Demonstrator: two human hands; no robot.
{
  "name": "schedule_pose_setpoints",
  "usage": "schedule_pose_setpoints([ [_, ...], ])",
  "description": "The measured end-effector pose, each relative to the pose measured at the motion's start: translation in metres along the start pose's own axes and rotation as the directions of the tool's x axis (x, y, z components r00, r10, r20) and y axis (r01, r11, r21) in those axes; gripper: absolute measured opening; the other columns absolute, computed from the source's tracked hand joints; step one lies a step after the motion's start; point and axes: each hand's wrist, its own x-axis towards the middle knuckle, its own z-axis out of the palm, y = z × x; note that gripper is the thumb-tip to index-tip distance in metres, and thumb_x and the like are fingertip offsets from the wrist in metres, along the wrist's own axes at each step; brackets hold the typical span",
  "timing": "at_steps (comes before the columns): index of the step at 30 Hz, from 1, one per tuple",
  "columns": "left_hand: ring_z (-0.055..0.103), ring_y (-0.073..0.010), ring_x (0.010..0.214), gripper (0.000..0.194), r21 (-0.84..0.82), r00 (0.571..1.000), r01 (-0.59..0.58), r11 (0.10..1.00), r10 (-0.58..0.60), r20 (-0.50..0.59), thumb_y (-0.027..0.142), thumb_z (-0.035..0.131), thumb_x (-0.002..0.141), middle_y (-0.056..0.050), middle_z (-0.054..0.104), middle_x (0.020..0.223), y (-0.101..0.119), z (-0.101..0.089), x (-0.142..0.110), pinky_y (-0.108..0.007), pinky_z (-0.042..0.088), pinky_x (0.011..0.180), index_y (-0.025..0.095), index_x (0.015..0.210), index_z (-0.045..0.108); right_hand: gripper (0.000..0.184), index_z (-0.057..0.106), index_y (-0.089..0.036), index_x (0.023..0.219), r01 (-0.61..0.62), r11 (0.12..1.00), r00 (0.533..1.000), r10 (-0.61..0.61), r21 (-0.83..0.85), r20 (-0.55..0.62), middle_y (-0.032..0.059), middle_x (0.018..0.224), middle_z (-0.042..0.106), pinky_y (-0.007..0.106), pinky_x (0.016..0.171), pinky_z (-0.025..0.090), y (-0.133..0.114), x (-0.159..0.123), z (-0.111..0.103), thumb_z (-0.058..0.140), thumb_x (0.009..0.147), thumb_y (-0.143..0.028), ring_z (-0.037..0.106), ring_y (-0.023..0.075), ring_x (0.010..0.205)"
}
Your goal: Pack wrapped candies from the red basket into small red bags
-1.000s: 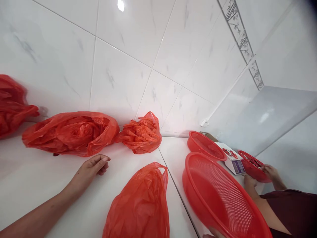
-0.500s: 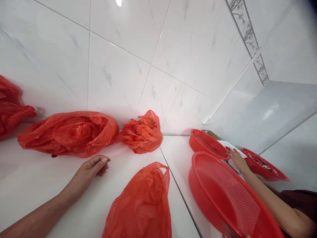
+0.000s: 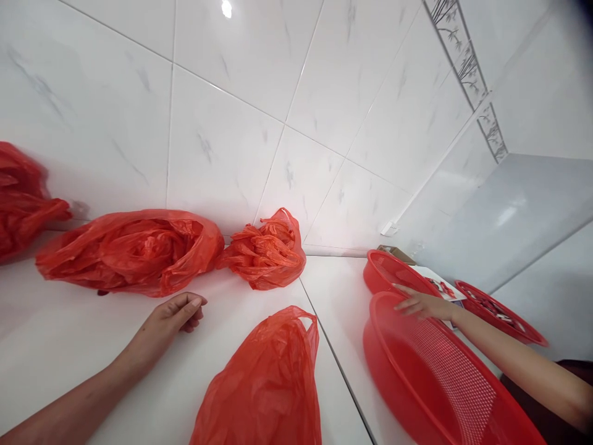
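Note:
My left hand rests on the white tabletop with its fingers loosely curled and the thumb against the index finger. Nothing shows in it. Just behind it lies a large, crumpled red plastic bag. Off to its right is a smaller bunched red plastic bag against the wall. Nearer to me, a red plastic bag with a handle loop lies on the table, apart from my hand; its contents are hidden. My right hand is out of view.
Another person's hand reaches in from the right over a large red mesh basket. Behind stand a smaller red basket and a red basket of small pieces. Another red bag lies far left. A tiled wall bounds the back.
The other person's hand has moved left and nearer, from the smaller basket's rim to over the large basket. Both baskets have shifted slightly right. My left hand stays still.

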Motion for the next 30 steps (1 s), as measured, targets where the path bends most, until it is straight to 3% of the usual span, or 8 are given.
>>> schedule_pose_setpoints([
  [2, 0.050, -0.0128, 0.065, 0.031, 0.006, 1.000, -0.006, 1.000, 0.006, 0.004, 0.055, 0.055, 0.081, 0.003, 0.056, 0.071, 0.000, 0.000, 0.000, -0.022, 0.042, 0.061, 0.024, 0.083, 0.057, 0.062, 0.070, -0.024, 0.100, 0.048, 0.989, 0.981, -0.021, -0.139, 0.192, -0.0008, 0.052, 0.059, 0.028, 0.045, 0.039, -0.006, 0.053, 0.013, 0.012, 0.089, -0.043, 0.057, 0.0144, 0.042],
  [5, 0.050, -0.0131, 0.065, 0.032, 0.014, 1.000, -0.013, 1.000, 0.013, -0.001, 0.056, 0.055, 0.080, 0.003, 0.056, 0.070, 0.001, 0.001, -0.001, -0.022, 0.043, 0.060, 0.024, 0.083, 0.057, 0.065, 0.067, -0.024, 0.111, 0.131, 0.978, 0.929, -0.064, -0.161, 0.364, -0.0005, 0.057, 0.063, 0.029, 0.045, 0.040, 0.005, 0.095, 0.014, 0.010, 0.089, -0.045, 0.060, 0.0145, 0.044],
  [9, 0.051, -0.0134, 0.064, 0.032, 0.024, 1.000, -0.004, 1.000, 0.004, -0.007, 0.054, 0.055, 0.080, 0.003, 0.056, 0.070, 0.006, 0.002, -0.003, -0.023, 0.043, 0.061, 0.022, 0.083, 0.058, 0.057, 0.069, -0.025, 0.109, 0.152, 0.976, 0.855, -0.049, -0.158, 0.516, 0.0002, 0.064, 0.067, 0.034, 0.046, 0.046, 0.007, 0.108, -0.005, 0.026, 0.086, -0.054, 0.065, 0.0180, 0.051],
  [14, 0.051, -0.0143, 0.066, 0.031, 0.021, 1.000, -0.011, 1.000, 0.012, -0.010, 0.052, 0.055, 0.081, 0.002, 0.056, 0.071, 0.008, 0.003, -0.005, -0.025, 0.043, 0.063, 0.021, 0.084, 0.057, 0.041, 0.074, -0.031, 0.096, 0.207, 0.966, 0.653, -0.018, -0.155, 0.757, 0.0020, 0.079, 0.072, 0.040, 0.048, 0.052, -0.030, 0.120, -0.021, 0.064, 0.064, -0.055, 0.068, 0.0246, 0.063],
  [16, 0.051, -0.0144, 0.067, 0.032, 0.021, 1.000, -0.012, 1.000, 0.012, -0.009, 0.053, 0.055, 0.081, 0.002, 0.056, 0.071, 0.009, 0.003, -0.005, -0.025, 0.043, 0.063, 0.021, 0.085, 0.057, 0.038, 0.074, -0.030, 0.089, 0.262, 0.956, 0.720, -0.104, -0.130, 0.686, 0.0023, 0.073, 0.071, 0.041, 0.046, 0.052, -0.040, 0.119, -0.018, 0.061, 0.066, -0.056, 0.067, 0.0239, 0.060],
  [20, 0.050, -0.0139, 0.065, 0.034, 0.015, 1.000, 0.008, 1.000, -0.008, -0.004, 0.056, 0.056, 0.078, 0.003, 0.056, 0.070, 0.010, 0.004, -0.005, -0.024, 0.042, 0.062, 0.022, 0.083, 0.057, 0.044, 0.072, -0.031, 0.069, 0.422, 0.878, 0.877, -0.333, -0.225, 0.346, -0.0001, 0.060, 0.066, 0.042, 0.046, 0.052, -0.045, 0.097, 0.001, 0.043, 0.074, -0.064, 0.065, 0.0222, 0.055],
  [24, 0.050, -0.0137, 0.065, 0.035, 0.013, 1.000, 0.019, 1.000, -0.019, 0.004, 0.056, 0.056, 0.078, 0.003, 0.056, 0.070, 0.009, 0.003, -0.003, -0.024, 0.042, 0.063, 0.022, 0.084, 0.056, 0.056, 0.070, -0.031, 0.061, 0.452, 0.826, 0.892, -0.425, -0.337, 0.156, 0.0012, 0.067, 0.066, 0.042, 0.062, 0.055, -0.038, 0.046, 0.009, 0.030, 0.084, -0.062, 0.068, 0.0264, 0.081],
  [30, 0.051, -0.0139, 0.065, 0.036, 0.037, 1.000, 0.009, 0.999, -0.009, -0.001, 0.057, 0.056, 0.077, 0.003, 0.056, 0.069, 0.010, 0.004, -0.004, -0.024, 0.043, 0.062, 0.021, 0.083, 0.057, 0.037, 0.060, -0.020, 0.111, 0.402, 0.748, 0.850, -0.519, -0.528, -0.087, 0.0079, 0.111, 0.062, 0.041, 0.083, 0.051, -0.013, -0.091, -0.034, 0.050, 0.090, -0.048, 0.060, 0.0202, 0.096],
])
